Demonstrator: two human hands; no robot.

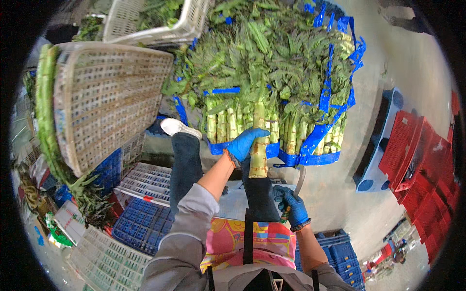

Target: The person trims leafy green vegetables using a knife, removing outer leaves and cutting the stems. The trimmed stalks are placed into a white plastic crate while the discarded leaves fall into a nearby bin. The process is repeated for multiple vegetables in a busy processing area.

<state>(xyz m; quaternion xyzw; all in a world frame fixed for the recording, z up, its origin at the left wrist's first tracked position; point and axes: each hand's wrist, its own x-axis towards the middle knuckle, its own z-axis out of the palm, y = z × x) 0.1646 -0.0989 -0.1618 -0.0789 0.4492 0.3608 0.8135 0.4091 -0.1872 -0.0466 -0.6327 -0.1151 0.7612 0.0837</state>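
Observation:
My left hand (244, 145), in a blue glove, is closed around a thick celtuce stalk (259, 158), whose cut end points toward me and whose leaves point away. My right hand (293, 205), gloved in blue too, grips a knife with a curved blade (300, 180), apart from the stalk. Under and beyond the held stalk lies a heap of leafy celtuce (284, 69). Cut stems (222, 125) stand side by side along its near edge, bound with blue tape (317, 159).
A beige plastic crate (116, 98) rises at the left, with long green stalks (45, 109) along its far-left side. A white crate of greens (185, 27) stands behind. Blue crates (142, 225) are at lower left, red crates (411, 156) at right. My white shoe (179, 128) is beside the heap.

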